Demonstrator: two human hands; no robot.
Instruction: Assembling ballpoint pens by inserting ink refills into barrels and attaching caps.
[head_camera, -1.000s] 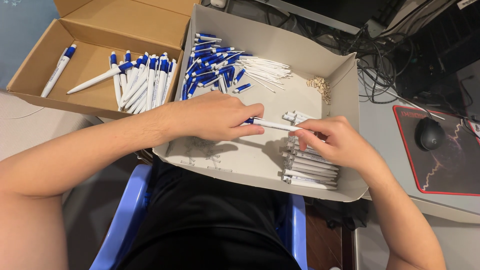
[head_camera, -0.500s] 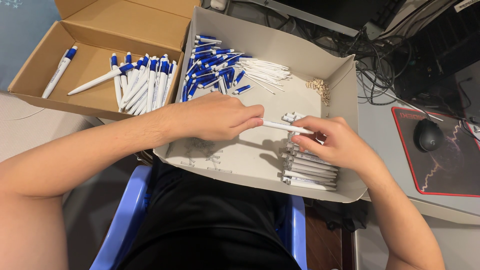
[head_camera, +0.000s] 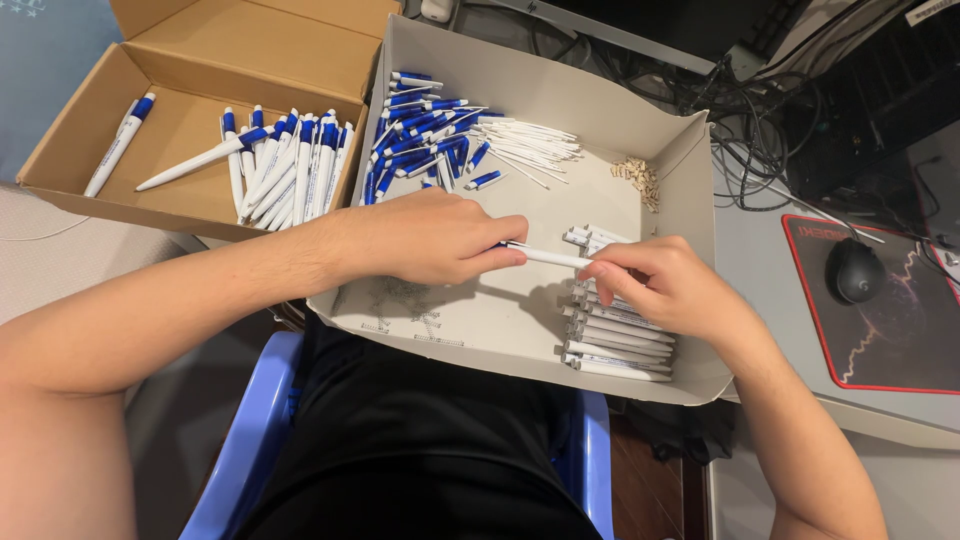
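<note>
White pen barrel (head_camera: 548, 257) — both hands, grey tray (head_camera: 520, 85)

Two hands on one pen barrel
Left hand (head_camera: 430, 238) and right hand (head_camera: 660, 285) pinch a white pen barrel (head_camera: 550, 257) over the grey tray (head_camera: 690, 160).

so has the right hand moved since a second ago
Barely. The right hand stays over the stack of white barrels in the grey box, its fingers now pinching the white pen barrel with the left hand.

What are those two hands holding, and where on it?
A white pen barrel, held level over the grey tray: the left hand pinches one end, the right hand the other.
</note>
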